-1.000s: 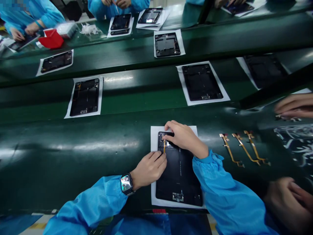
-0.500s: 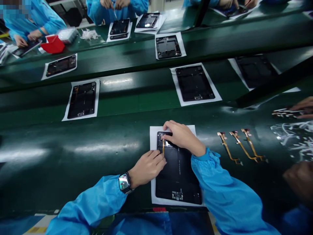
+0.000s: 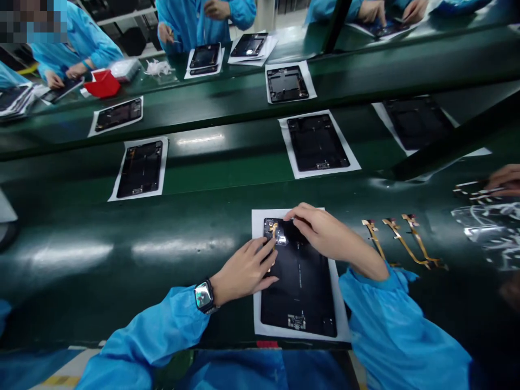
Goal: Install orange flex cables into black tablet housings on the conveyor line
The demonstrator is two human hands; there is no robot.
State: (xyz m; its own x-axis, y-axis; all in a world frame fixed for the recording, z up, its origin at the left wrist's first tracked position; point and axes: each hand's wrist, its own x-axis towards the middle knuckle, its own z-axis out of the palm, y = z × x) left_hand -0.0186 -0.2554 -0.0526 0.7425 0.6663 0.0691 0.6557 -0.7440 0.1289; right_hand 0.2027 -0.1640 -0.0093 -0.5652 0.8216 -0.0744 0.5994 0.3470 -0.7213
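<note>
A black tablet back housing [image 3: 300, 287] lies on a white sheet [image 3: 257, 319] in front of me. Along its upper left runs an orange flex cable [image 3: 275, 230], partly covered by my fingers. My left hand [image 3: 244, 271], with a watch on the wrist, rests with spread fingers on the cable and the housing's left side. Bent over the housing's upper right is my right hand [image 3: 325, 233]; its fingers are apart near the top edge, and nothing shows in them. A shiny clear patch [image 3: 282, 235] sits between the hands.
Several loose flex cables [image 3: 414, 238] lie to the right, near clear plastic pieces [image 3: 493, 233] and a co-worker's hand [image 3: 506, 181]. Other housings on sheets, such as a tablet housing [image 3: 319, 142], lie beyond. A dark post [image 3: 459, 138] slants at right. Co-workers sit opposite.
My right hand has moved off the cable's upper end, to the right. My left hand has spread its fingers and reached farther up the cable. The view has shifted slightly.
</note>
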